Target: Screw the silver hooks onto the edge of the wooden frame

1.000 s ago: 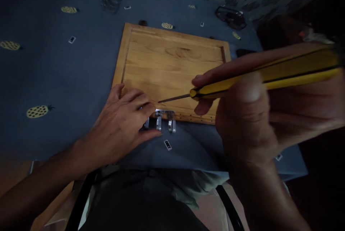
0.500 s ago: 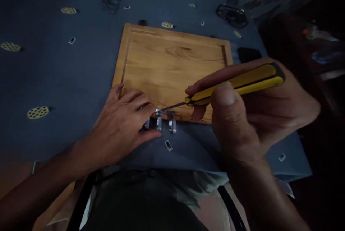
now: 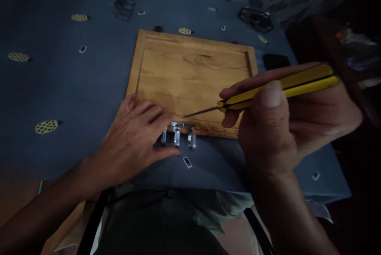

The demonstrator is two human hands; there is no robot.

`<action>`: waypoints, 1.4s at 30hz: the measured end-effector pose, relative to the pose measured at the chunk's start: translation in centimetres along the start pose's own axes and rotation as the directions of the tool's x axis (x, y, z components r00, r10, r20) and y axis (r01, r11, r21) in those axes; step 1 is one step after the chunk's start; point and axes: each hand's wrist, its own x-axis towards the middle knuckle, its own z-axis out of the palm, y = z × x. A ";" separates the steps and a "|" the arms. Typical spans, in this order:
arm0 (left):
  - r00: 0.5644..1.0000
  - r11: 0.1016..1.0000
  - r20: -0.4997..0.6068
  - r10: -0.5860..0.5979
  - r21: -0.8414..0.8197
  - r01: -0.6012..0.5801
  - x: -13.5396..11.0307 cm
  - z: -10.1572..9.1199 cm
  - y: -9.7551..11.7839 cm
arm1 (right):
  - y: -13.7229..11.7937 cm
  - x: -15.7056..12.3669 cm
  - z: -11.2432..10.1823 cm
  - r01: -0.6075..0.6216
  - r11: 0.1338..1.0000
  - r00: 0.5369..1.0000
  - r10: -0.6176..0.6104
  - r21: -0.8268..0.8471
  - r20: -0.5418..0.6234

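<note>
A wooden board (image 3: 190, 76) with a raised frame lies on the blue cloth. Along its near edge sits a shiny metal hook rack (image 3: 177, 131) with several hooks hanging past the edge. My left hand (image 3: 133, 132) grips the rack's left end against the board, fingers on top and thumb below; its fingers hide that end. My right hand (image 3: 276, 124) is closed round the yellow and black handle of a screwdriver (image 3: 276, 88). The screwdriver's tip is just above the rack, over the board, apart from the screws.
Small dark holes run along the board's near edge, right of the rack. A dark flat object (image 3: 276, 61) lies right of the board, with dark glasses (image 3: 256, 19) behind it. A pile of dark hooks (image 3: 123, 5) lies at the back left of the tablecloth (image 3: 89, 76).
My right hand has drawn the screwdriver back to the right, and its tip has come off the hook rack. My left hand keeps its place on the rack.
</note>
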 end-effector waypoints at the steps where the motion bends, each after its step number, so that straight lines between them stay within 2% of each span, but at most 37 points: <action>1: 1.000 1.000 -0.001 -0.006 -0.005 0.006 0.0 -0.1 -0.1 | 0.1 -0.1 0.5 0.039 0.999 0.997 -0.039 0.003 -0.070; 3: 1.000 1.000 -0.007 -0.019 -0.015 0.019 0.0 -0.2 -0.4 | 0.3 -0.2 1.2 0.101 0.995 0.982 -0.096 0.020 -0.163; 8: 0.996 0.995 -0.036 -0.076 -0.073 0.073 -0.1 -1.0 -1.3 | 1.6 0.3 1.1 0.161 0.981 0.971 -0.137 0.112 -0.194; 11: 0.992 0.988 -0.058 -0.112 -0.113 0.105 -0.4 -1.8 -1.7 | 2.5 1.0 0.6 0.216 0.965 0.950 -0.174 0.146 -0.259; 14: 0.975 0.974 -0.117 -0.187 -0.148 0.169 -0.7 -2.4 -1.7 | 3.1 1.6 0.3 0.201 0.959 0.935 -0.127 0.199 -0.330; 17: 0.936 0.953 -0.210 -0.281 -0.178 0.246 -0.9 -2.8 -1.4 | 3.5 2.2 0.1 0.195 0.944 0.922 -0.084 0.268 -0.377; 20: 0.894 0.949 -0.327 -0.307 -0.177 0.262 -1.1 -2.9 -1.2 | 4.1 3.0 -0.3 0.188 0.933 0.909 -0.047 0.306 -0.415; 23: 0.865 0.948 -0.389 -0.317 -0.159 0.275 -1.5 -3.1 -0.8 | 5.2 3.8 -1.2 0.127 0.929 0.913 0.028 0.349 -0.407; 26: 0.859 0.961 -0.431 -0.277 -0.131 0.244 -2.7 -3.2 0.4 | 6.4 4.5 -2.3 0.066 0.928 0.928 0.078 0.367 -0.364; 28: 0.873 0.979 -0.445 -0.198 -0.138 0.152 -4.1 -2.9 1.8 | 7.2 4.9 -3.0 0.009 0.928 0.942 0.117 0.373 -0.313; 29: 0.873 0.986 -0.469 -0.135 -0.154 0.070 -4.8 -2.6 2.7 | 7.5 5.1 -3.2 -0.025 0.926 0.949 0.140 0.376 -0.281; 32: 0.909 0.961 -0.414 0.040 -0.232 -0.148 -7.2 -0.7 5.9 | 8.0 5.6 -3.8 -0.131 0.906 0.961 0.215 0.402 -0.172; 33: 0.931 0.943 -0.356 0.074 -0.279 -0.182 -8.0 0.3 6.9 | 8.0 5.7 -3.9 -0.163 0.894 0.962 0.237 0.416 -0.132; 34: 0.951 0.921 -0.287 0.112 -0.329 -0.207 -8.6 1.5 7.9 | 7.9 5.8 -4.1 -0.192 0.880 0.962 0.256 0.434 -0.093; 35: 0.976 0.914 -0.154 0.153 -0.353 -0.199 -9.2 2.7 8.7 | 7.7 5.9 -4.2 -0.217 0.864 0.961 0.271 0.454 -0.057; 36: 0.978 0.913 -0.001 0.207 -0.359 -0.193 -9.7 3.9 9.4 | 7.5 5.9 -4.3 -0.237 0.846 0.959 0.283 0.477 -0.024; 38: 0.955 0.916 0.139 0.260 -0.347 -0.199 -10.5 6.4 9.9 | 6.9 5.8 -4.4 -0.265 0.807 0.954 0.297 0.527 0.025; 39: 0.951 0.929 0.181 0.251 -0.319 -0.185 -10.8 7.6 9.8 | 6.6 5.8 -4.5 -0.274 0.787 0.952 0.302 0.553 0.042; 42: 0.957 0.969 0.215 0.196 -0.191 -0.155 -11.7 10.5 8.4 | 5.7 5.7 -4.6 -0.294 0.719 0.945 0.318 0.630 0.078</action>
